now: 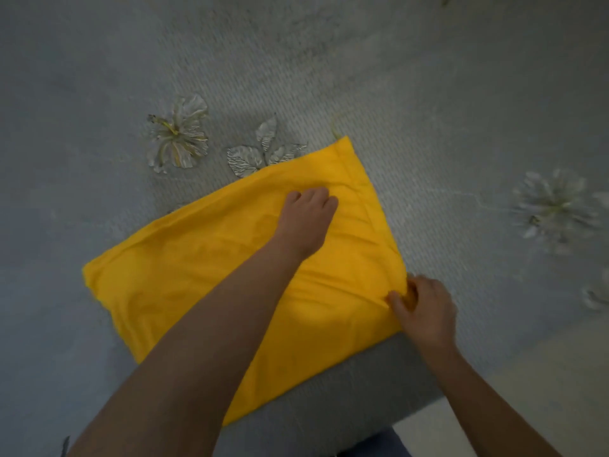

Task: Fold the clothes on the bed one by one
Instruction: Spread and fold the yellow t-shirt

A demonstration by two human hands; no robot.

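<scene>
Your left hand [308, 222] lies flat, fingers straight, on the yellow cloth [204, 275] near the bed's [99, 77] near edge; your right hand [425, 308] pinches its near right corner. You're mid-fold, probably; next, carry that corner across.

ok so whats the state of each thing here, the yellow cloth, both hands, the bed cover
yellow cloth: folded into a rough rectangle, lying flat on the bed, lightly creased
left hand: fingers straight, pressing flat on the cloth
right hand: fingers curled, pinching the cloth's near right corner
bed cover: grey with printed flowers, spread out under the cloth
</scene>
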